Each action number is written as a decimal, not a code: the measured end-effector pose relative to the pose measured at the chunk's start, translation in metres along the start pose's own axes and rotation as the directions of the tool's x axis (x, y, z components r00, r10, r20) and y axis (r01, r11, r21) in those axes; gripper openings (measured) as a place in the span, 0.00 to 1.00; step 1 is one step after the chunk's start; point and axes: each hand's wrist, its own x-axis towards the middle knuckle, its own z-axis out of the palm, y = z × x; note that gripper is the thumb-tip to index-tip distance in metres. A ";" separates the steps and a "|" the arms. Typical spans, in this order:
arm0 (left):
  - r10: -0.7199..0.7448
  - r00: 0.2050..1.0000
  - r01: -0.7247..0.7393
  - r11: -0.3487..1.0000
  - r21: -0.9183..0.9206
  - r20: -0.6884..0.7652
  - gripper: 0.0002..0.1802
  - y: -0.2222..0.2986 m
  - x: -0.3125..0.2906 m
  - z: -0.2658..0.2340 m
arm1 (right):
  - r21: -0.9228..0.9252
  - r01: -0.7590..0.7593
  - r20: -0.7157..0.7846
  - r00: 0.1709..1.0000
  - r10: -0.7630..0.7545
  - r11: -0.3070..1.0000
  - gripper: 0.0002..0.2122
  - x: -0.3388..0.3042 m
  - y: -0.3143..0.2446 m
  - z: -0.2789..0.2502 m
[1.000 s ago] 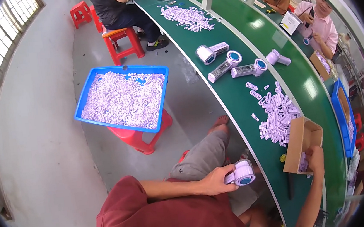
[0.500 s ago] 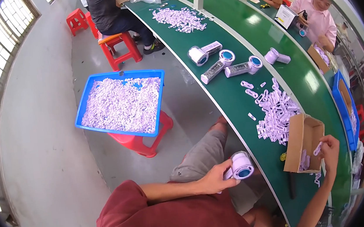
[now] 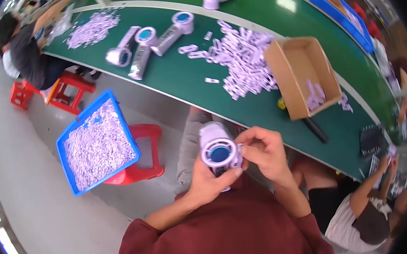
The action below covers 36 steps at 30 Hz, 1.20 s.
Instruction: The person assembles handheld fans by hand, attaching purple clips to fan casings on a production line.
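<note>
In my left hand [image 3: 205,181] is a lavender handheld fan [image 3: 213,134], its round head with a blue centre turned up towards me. The fingers wrap around its lower part, which is mostly hidden. My right hand [image 3: 268,156] pinches a small lavender plastic piece [image 3: 237,157] against the side of the fan's head. The right fingers partly cover that piece. Both hands are in front of my body, just off the edge of the green workbench [image 3: 170,88].
On the bench lie three similar fans [image 3: 141,54], a heap of lavender plastic pieces [image 3: 243,59], a cardboard box [image 3: 285,82] with a few pieces, and a black rod-like tool [image 3: 315,130]. A blue tray [image 3: 131,139] of small parts rests on a red stool [image 3: 150,154]. Co-workers sit left and right.
My right hand has come from the cardboard box to the fan, bringing a lavender piece. The left hand has turned the fan's head upward. The view has swung to the right.
</note>
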 end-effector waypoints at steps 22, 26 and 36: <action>-0.073 0.997 0.079 0.953 0.293 -0.032 0.20 -0.006 0.005 0.002 | 0.243 -0.136 0.108 0.988 0.113 0.960 0.08 -0.029 0.030 -0.034; -0.079 0.996 0.065 0.938 0.340 0.027 0.27 -0.003 0.007 -0.003 | 0.319 -0.266 0.294 0.940 0.172 0.909 0.09 -0.029 0.034 -0.038; -0.168 0.983 0.171 0.985 -0.029 0.076 0.33 -0.009 0.015 -0.005 | 0.403 -0.066 0.017 0.998 0.065 0.913 0.12 -0.041 0.047 -0.007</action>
